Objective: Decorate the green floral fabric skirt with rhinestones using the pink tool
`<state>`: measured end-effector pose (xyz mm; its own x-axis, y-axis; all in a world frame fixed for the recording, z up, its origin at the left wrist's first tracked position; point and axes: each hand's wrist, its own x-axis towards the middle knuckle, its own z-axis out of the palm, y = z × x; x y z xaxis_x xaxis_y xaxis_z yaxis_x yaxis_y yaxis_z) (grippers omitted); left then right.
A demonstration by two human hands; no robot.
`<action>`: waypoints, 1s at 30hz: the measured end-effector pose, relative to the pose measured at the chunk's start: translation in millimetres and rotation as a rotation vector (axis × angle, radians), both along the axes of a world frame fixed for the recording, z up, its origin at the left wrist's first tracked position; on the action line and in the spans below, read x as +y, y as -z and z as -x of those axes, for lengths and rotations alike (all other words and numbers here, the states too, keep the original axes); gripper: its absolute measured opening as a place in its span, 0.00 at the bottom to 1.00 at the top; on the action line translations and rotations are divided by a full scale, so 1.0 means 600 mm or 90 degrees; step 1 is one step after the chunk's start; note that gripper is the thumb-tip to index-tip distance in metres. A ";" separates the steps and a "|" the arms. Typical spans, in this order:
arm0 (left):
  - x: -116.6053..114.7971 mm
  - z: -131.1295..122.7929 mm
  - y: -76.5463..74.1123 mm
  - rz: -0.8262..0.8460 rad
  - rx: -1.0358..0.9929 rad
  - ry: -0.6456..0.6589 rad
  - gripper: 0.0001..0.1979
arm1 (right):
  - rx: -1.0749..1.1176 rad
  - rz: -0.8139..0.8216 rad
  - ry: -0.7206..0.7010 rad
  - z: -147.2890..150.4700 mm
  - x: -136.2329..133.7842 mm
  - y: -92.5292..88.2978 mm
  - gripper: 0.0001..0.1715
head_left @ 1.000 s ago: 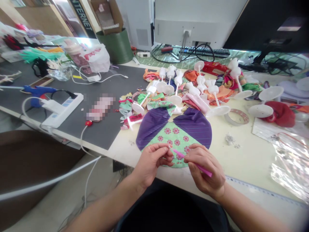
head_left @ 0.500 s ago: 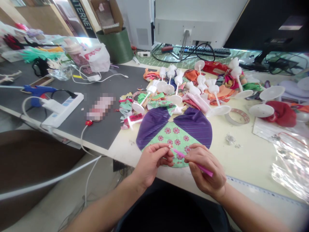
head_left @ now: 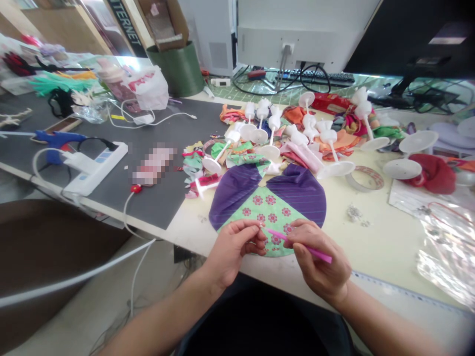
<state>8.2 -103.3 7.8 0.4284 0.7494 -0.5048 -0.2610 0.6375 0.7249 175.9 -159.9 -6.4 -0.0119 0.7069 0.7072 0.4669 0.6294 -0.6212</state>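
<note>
In my right hand [head_left: 321, 259] is a slim pink pen-like stick [head_left: 315, 253], its tip pointing left. My left hand [head_left: 235, 247] is pinched at thumb and forefinger around a tiny whitish piece [head_left: 261, 225], too small to name. The stick's tip sits just to the right of that piece, a small gap between them. Beneath both hands lies a rounded fabric piece [head_left: 269, 212], with purple striped sides and a green flowered middle. Small shiny bits [head_left: 354, 213] lie in a little heap to the right.
White miniature dress-form stands [head_left: 272, 133] and colourful cloth scraps crowd the table behind. A tape roll [head_left: 365, 179] lies at right, near a clear plastic bag [head_left: 447, 257]. At left are a power strip [head_left: 100, 170] and a blue glue gun [head_left: 55, 141].
The pink stick has drawn slightly right, away from the small piece, and its rear end has risen a little. My left hand stays in place.
</note>
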 end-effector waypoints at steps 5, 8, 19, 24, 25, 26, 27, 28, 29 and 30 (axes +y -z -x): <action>-0.001 0.000 0.001 0.005 -0.011 0.001 0.10 | 0.059 0.035 0.028 0.002 0.000 0.006 0.14; -0.002 -0.001 0.003 0.001 -0.017 0.006 0.10 | 0.075 0.055 0.039 0.002 0.000 0.008 0.13; -0.003 0.000 0.005 -0.003 -0.026 0.009 0.08 | 0.096 0.072 0.049 0.002 -0.001 0.007 0.11; -0.002 0.000 0.004 0.002 -0.019 0.005 0.08 | 0.091 0.065 0.037 0.001 -0.003 0.006 0.12; -0.002 0.000 0.003 0.003 -0.017 0.005 0.08 | 0.089 0.062 0.034 0.001 -0.003 0.006 0.12; -0.002 0.000 0.003 0.002 -0.016 0.006 0.08 | 0.086 0.059 0.031 0.001 -0.003 0.006 0.12; -0.002 0.001 0.003 0.002 -0.014 0.007 0.08 | 0.085 0.057 0.030 0.001 -0.003 0.006 0.12; -0.002 0.001 0.003 0.002 -0.013 0.008 0.08 | 0.084 0.056 0.030 0.001 -0.003 0.006 0.11; -0.001 0.001 0.002 0.002 -0.012 0.008 0.08 | 0.083 0.056 0.031 0.001 -0.003 0.006 0.11; -0.001 0.001 0.002 0.002 -0.010 0.006 0.08 | 0.082 0.057 0.032 0.001 -0.003 0.006 0.11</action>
<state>7.7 -103.9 6.6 0.4434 0.7433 -0.5010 -0.2654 0.6427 0.7186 175.1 -161.6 -10.2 0.1117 0.7648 0.6345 0.4093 0.5464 -0.7307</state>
